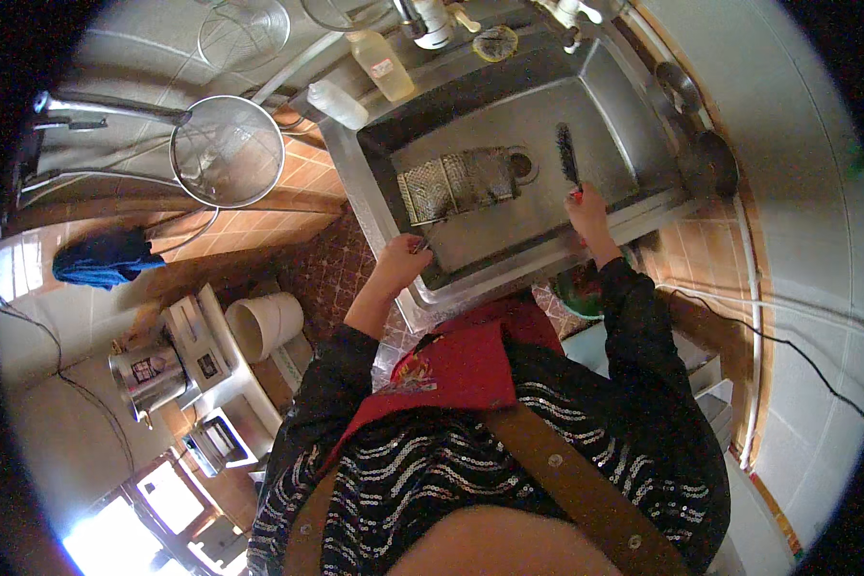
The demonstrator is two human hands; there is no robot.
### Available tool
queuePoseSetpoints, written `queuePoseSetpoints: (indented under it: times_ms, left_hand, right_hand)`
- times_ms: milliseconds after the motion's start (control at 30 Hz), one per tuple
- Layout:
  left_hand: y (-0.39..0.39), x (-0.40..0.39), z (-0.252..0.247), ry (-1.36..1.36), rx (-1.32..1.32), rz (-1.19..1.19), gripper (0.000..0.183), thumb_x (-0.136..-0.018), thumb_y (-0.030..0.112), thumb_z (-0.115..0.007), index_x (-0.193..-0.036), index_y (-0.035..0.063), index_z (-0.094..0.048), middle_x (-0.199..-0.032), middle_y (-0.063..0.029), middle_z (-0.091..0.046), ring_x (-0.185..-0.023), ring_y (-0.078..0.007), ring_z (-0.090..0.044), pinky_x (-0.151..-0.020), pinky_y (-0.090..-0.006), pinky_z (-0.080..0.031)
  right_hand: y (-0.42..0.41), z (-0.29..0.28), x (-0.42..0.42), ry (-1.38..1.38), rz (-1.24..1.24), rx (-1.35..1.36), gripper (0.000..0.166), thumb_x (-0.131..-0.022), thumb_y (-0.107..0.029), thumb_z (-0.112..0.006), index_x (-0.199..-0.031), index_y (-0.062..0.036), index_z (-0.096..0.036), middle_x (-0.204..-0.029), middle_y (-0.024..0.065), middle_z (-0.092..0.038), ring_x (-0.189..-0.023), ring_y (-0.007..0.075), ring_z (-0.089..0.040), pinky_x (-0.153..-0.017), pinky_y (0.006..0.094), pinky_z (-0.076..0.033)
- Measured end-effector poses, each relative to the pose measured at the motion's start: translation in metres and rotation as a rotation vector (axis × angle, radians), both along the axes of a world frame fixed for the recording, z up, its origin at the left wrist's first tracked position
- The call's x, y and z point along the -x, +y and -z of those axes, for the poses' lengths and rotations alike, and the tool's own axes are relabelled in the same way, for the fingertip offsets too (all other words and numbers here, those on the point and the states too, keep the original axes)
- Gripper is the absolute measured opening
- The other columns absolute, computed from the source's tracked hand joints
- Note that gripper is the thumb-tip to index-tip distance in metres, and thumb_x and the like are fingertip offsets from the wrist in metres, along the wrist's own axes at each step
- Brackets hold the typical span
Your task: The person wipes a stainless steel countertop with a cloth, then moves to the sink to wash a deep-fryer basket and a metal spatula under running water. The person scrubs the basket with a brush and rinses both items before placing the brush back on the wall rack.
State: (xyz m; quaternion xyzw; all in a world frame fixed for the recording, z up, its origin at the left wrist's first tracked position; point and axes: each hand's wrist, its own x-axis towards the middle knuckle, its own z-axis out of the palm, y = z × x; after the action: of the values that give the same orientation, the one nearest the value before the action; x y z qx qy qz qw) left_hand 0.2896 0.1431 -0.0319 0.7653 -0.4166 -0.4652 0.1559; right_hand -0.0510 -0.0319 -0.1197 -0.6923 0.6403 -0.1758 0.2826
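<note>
A metal grater (453,183) lies on the bottom of a stainless steel sink (525,223), its looped handle (524,165) pointing right. My right hand (588,214) grips a brush (567,151) by its red handle over the right part of the sink. The dark bristles point away from me, apart from the grater. At the sink's front left corner, my left hand (402,261) has its fingers closed around a thin, shiny object (419,245). Most of that object is hidden by the fingers, and its kind is unclear.
A bottle of yellowish liquid (381,65), a white bottle (337,104) and a round scourer (495,44) sit along the back ledge near the taps (432,25). Strainers (227,151) hang at left. Ladles (716,162) hang at right. A white bucket (265,325) is at lower left.
</note>
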Motion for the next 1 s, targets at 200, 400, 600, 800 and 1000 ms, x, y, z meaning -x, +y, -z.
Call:
queuePoseSetpoints:
  times_ms: [200,400,600,800,1000]
  left_hand:
    - [-0.001,0.008,-0.071,0.415,0.011,-0.291,0.043,-0.079,0.015,-0.067,-0.115,-0.0068,-0.056,-0.082,-0.0065,-0.065,-0.05,-0.0052,-0.045,-0.042,-0.0199,-0.034]
    - [-0.01,0.004,-0.102,0.491,0.021,-0.315,0.037,-0.083,0.014,-0.063,-0.113,-0.0055,-0.056,-0.085,-0.0065,-0.064,-0.051,-0.0045,-0.044,-0.043,-0.0193,-0.034]
    - [-0.01,-0.002,-0.07,0.172,0.214,-0.207,0.035,-0.081,0.012,-0.064,-0.112,-0.003,-0.057,-0.089,-0.0062,-0.065,-0.061,-0.0129,-0.056,-0.055,-0.0259,-0.047]
    - [0.028,0.031,0.002,-0.286,0.353,-0.043,0.043,-0.076,0.011,-0.065,-0.116,0.0046,-0.05,-0.083,-0.0125,-0.059,-0.077,-0.0278,-0.06,-0.068,-0.039,-0.048]
    - [0.035,0.056,0.06,-0.351,0.313,-0.039,0.047,-0.074,0.007,-0.062,-0.118,0.0043,-0.044,-0.099,-0.0185,-0.055,-0.094,-0.038,-0.055,-0.08,-0.0467,-0.045]
  right_hand:
    - [0.02,0.013,0.015,-0.106,0.105,-0.099,0.036,-0.082,-0.031,-0.062,-0.102,-0.0019,-0.055,-0.094,0.0182,-0.062,-0.085,0.036,-0.06,-0.073,0.0433,-0.046]
    - [0.026,0.023,0.015,-0.115,0.099,-0.056,0.037,-0.082,-0.032,-0.063,-0.101,-0.0022,-0.054,-0.091,0.0183,-0.062,-0.085,0.0367,-0.06,-0.072,0.0445,-0.046]
    - [0.029,0.009,0.004,-0.13,0.163,-0.082,0.035,-0.081,-0.03,-0.063,-0.1,-0.0017,-0.054,-0.09,0.0191,-0.062,-0.087,0.0382,-0.059,-0.074,0.0438,-0.046]
    - [0.034,0.005,0.006,-0.2,0.14,-0.121,0.032,-0.082,-0.026,-0.063,-0.101,-0.0016,-0.054,-0.089,0.0178,-0.062,-0.086,0.0368,-0.059,-0.074,0.0422,-0.046]
    - [0.037,0.004,0.013,-0.148,0.072,-0.092,0.033,-0.081,-0.029,-0.063,-0.098,-0.0022,-0.055,-0.087,0.0171,-0.062,-0.081,0.0352,-0.06,-0.071,0.0412,-0.047]
